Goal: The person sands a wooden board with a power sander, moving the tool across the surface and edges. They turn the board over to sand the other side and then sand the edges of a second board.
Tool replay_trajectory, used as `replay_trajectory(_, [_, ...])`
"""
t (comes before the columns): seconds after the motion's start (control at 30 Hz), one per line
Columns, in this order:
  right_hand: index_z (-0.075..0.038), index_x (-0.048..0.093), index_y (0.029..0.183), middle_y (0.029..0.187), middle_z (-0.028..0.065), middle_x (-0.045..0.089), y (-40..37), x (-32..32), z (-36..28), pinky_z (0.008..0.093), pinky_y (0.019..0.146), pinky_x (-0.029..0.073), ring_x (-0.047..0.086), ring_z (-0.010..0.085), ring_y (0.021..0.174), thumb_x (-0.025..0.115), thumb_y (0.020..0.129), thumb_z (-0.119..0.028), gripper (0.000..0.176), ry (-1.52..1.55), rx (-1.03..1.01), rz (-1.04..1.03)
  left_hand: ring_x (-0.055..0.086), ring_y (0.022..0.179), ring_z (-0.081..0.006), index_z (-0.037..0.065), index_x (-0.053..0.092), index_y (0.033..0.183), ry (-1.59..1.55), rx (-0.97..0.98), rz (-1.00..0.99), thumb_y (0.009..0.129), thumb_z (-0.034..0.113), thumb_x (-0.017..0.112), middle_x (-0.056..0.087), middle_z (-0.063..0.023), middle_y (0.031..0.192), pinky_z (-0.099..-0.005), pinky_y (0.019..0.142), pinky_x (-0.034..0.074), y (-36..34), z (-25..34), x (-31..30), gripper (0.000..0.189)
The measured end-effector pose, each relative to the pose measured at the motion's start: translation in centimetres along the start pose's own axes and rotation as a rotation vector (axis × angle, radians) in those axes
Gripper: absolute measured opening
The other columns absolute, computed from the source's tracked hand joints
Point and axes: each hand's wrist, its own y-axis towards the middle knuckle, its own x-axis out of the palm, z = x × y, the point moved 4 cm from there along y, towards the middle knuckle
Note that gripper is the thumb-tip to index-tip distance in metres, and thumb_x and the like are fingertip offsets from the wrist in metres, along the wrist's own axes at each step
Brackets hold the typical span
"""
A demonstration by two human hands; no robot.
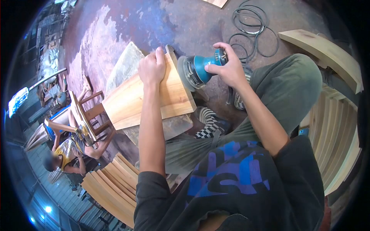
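My right hand (229, 69) is wrapped around a teal orbital sander (204, 68). The sander is turned on its side, with its round pad against the right end edge of a wooden board (135, 101). My left hand (152, 67) grips the board near its far edge, with the thumb pointing up and the fingers folded over. The board is pale brown with visible grain and lies over a worn, whitish support (127, 63). Part of that support is hidden beneath the board.
A dark cable (252, 32) lies coiled on the stained floor. Curved boards are stacked at right (337, 131), with one board (323, 54) on top. More planks (111, 184) stand at lower left. Another person (67, 156) sits by a wooden chair (86, 119) at left.
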Motion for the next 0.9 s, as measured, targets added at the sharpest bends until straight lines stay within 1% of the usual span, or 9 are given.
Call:
replay_trajectory(0.1, [-0.011,0.061,0.135,0.125,0.0136,0.068,-0.7,-0.2,0.1,0.0406,0.105,0.049,0.064,0.0289,0.118,0.092,0.067,-0.026,0.076,-0.009,-0.071,0.016,0.067,0.072,-0.0466,0.005,0.078,0.079,0.003,-0.025,-0.055,0.106,0.044,0.05,0.069,-0.0246,0.073,-0.0536,0.07,0.051,0.2,0.2,-0.2,0.055])
replay_trajectory(0.23, [-0.012,0.062,0.136,0.123,0.0143,0.069,-1.7,0.1,1.1,0.0415,0.102,0.051,0.066,0.0305,0.116,0.092,0.066,-0.028,0.078,0.039,-0.033,0.026,0.067,0.073,-0.0467,0.005,0.077,0.078,-0.012,-0.029,-0.041,0.106,0.045,0.05,0.068,-0.0249,0.073,-0.0539,0.07,0.051,0.1,0.2,-0.2,0.056])
replay_trajectory(0.43, [-0.015,0.062,0.138,0.126,0.0163,0.069,4.9,1.0,0.0,0.0419,0.102,0.052,0.067,0.0316,0.115,0.092,0.068,-0.032,0.078,-0.013,-0.059,0.033,0.068,0.074,-0.0469,0.005,0.077,0.078,0.002,-0.032,-0.029,0.106,0.045,0.05,0.068,-0.0252,0.073,-0.0539,0.07,0.051,0.0,0.4,-0.3,0.056])
replay_trajectory(0.57, [-0.014,0.062,0.137,0.126,0.0167,0.069,6.2,1.3,-0.5,0.0422,0.101,0.053,0.068,0.0323,0.116,0.092,0.068,-0.032,0.078,0.019,-0.074,0.033,0.068,0.074,-0.0465,0.005,0.077,0.078,-0.012,-0.024,-0.028,0.106,0.045,0.051,0.068,-0.0248,0.073,-0.0536,0.07,0.051,0.0,0.5,-0.4,0.056])
replay_trajectory(0.6, [-0.014,0.062,0.137,0.126,0.0167,0.069,5.9,1.2,-0.5,0.0422,0.101,0.053,0.068,0.0323,0.116,0.092,0.068,-0.032,0.078,0.019,-0.072,0.033,0.068,0.073,-0.046,0.004,0.077,0.077,-0.006,-0.015,-0.016,0.106,0.045,0.051,0.068,-0.0245,0.072,-0.0534,0.07,0.051,0.1,0.5,-0.4,0.056])
replay_trajectory(0.67, [-0.012,0.061,0.137,0.12,0.0093,0.064,4.5,0.9,-0.4,0.0368,0.099,0.052,0.063,0.0231,0.11,0.093,0.071,-0.025,0.075,-0.014,-0.093,0.01,0.065,0.073,-0.0459,0.002,0.073,0.077,-0.039,-0.02,-0.029,0.107,0.048,0.048,0.066,-0.0262,0.073,-0.0533,0.069,0.049,0.0,0.4,-0.3,0.061])
replay_trajectory(0.7, [-0.012,0.061,0.137,0.12,0.0093,0.064,3.5,0.6,-0.2,0.0368,0.099,0.052,0.063,0.0231,0.11,0.093,0.071,-0.025,0.075,-0.015,-0.093,0.01,0.063,0.072,-0.0458,-0.001,0.069,0.076,-0.073,-0.026,-0.039,0.107,0.051,0.045,0.064,-0.0279,0.073,-0.0532,0.069,0.046,0.0,0.4,-0.2,0.065])
replay_trajectory(0.77, [-0.012,0.061,0.137,0.131,0.0156,0.067,0.9,0.0,0.4,0.0402,0.106,0.05,0.064,0.0307,0.122,0.092,0.068,-0.028,0.078,-0.072,-0.113,0.005,0.062,0.071,-0.0454,-0.001,0.068,0.075,-0.061,-0.029,-0.048,0.108,0.051,0.045,0.063,-0.0275,0.072,-0.0528,0.069,0.046,0.0,0.4,-0.3,0.065])
replay_trajectory(0.9, [-0.011,0.06,0.138,0.131,0.0142,0.066,-5.1,-0.9,1.5,0.0389,0.108,0.048,0.062,0.029,0.123,0.092,0.068,-0.024,0.078,-0.038,-0.03,-0.023,0.06,0.069,-0.0444,-0.002,0.065,0.074,-0.065,-0.029,-0.042,0.108,0.051,0.045,0.061,-0.0265,0.07,-0.0521,0.067,0.045,-0.1,0.4,-0.3,0.066])
